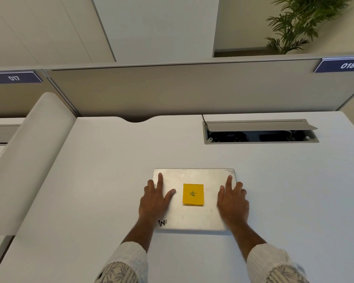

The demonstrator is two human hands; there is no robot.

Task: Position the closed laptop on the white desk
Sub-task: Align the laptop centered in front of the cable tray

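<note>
The closed laptop (194, 199), silver and scuffed, lies flat on the white desk (102, 180), a little right of the middle and nearer the person's edge than the far one. A yellow sticky note (193, 194) with a handwritten mark sits at the centre of its lid, and black lettering shows at the near left corner, partly hidden by a wrist.

From the head camera, the left hand (154, 200) lies flat and open over the laptop's left edge, fingers spread, the index finger pointing toward the far left corner and the thumb angled toward the note. The outer fingers hang over the side; whether they touch the desk I cannot tell. The right hand (232, 201) mirrors it on the right edge, also open and flat, fingers splayed past the side, gripping nothing. Pale patterned sleeves cover both forearms.

Beyond the laptop, at the desk's back right, a cable hatch (261, 131) stands with its flap raised, dark inside. A grey partition (172, 88) rises behind the desk, bearing blue labels "017" (14, 78) and "018" (347, 65). A leafy plant (300, 23) stands past it at the upper right.
</note>
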